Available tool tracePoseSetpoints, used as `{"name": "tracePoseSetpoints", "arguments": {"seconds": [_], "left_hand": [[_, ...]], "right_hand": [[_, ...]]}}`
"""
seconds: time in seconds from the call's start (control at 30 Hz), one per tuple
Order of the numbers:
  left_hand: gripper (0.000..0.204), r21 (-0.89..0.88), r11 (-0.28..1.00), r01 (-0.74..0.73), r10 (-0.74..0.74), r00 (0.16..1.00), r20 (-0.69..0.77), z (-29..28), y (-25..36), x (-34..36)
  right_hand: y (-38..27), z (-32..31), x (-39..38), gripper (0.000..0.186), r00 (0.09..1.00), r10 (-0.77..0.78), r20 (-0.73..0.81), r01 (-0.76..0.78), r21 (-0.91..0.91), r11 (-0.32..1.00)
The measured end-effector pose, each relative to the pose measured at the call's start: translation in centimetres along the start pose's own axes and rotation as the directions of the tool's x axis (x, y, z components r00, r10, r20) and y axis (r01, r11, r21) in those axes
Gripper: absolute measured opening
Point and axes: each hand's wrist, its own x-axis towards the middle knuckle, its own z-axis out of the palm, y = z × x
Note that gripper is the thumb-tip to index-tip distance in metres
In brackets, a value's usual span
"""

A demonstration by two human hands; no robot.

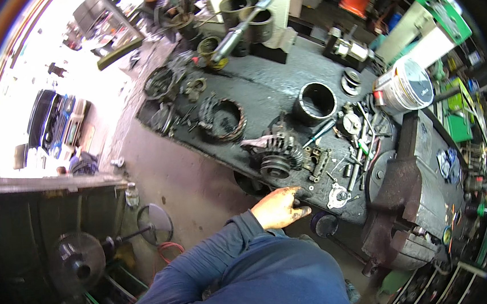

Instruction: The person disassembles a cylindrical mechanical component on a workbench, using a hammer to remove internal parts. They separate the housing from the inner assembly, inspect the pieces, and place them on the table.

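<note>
My left hand is over the near edge of the workbench, its fingertips dark with grease. Thumb and forefinger point right with a gap between them, and nothing shows in the hand; the other fingers are partly hidden. Just beyond it sits a finned alternator part with a grooved pulley. To its right lie a bracket-like metal part and a small round metal plate. A screwdriver rests behind the bracket, near an upright metal cylinder. My right hand does not appear.
A wound stator ring lies on the left of the bench. At right stand a large bench vise and a white bucket, with loose tools between. A pedestal fan stands at lower left.
</note>
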Motion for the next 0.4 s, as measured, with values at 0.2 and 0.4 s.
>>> {"name": "tracePoseSetpoints", "arguments": {"seconds": [0.2,0.4], "left_hand": [[0.041,-0.136,0.985,0.110,-0.154,0.912,-0.379,0.9,-4.3,-8.6],[0.026,-0.244,0.922,0.302,-0.387,0.669,-0.634,11.6,-22.0,-21.8]], "right_hand": [[6.3,0.8,2.6,0.027,0.987,-0.116,0.107,0.125,-0.081,0.989],[11.6,-0.2,7.7,0.039,0.930,-0.193,0.312,0.246,-0.141,0.959]]}}
